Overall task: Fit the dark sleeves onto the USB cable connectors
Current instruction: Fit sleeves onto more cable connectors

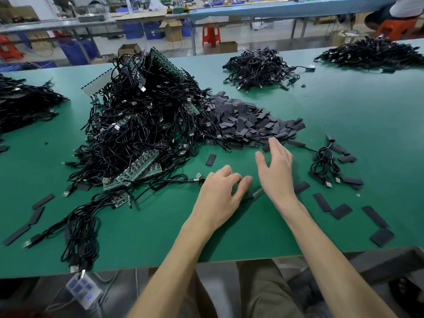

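Green tabletop, seated worker, both forearms in view. Left hand at centre: fingers curled down, thumb pointing to 3 o'clock, gripping what looks like a USB cable. Its metal connector pokes out toward the right hand and is motion-blurred, so the exact pinch cannot be told. Right hand is spread and holds nothing, fingertips at the near edge of the sleeve pile, which lies at 12 o'clock from it. Loose sleeves are scattered at 3 to 4 o'clock, one lone sleeve at 12 o'clock from the left hand. The cable heap sits at 10 o'clock, tangled, with circuit board strips mixed in. Handling, as judged: the sleeves look thin, flat, very light and soft, and probably lie collapsed, so the mouth needs coaxing open. Best taken by a light thumb-and-forefinger pinch on the long edges near one end, which should bow the mouth open. They may skate on the smooth mat, and picking from the pile edge may lift several at once. The cable is limp and light and the connector is its only stiff part. Hold just behind the metal shell to steer it, since tugging the cord would drag its neighbours.
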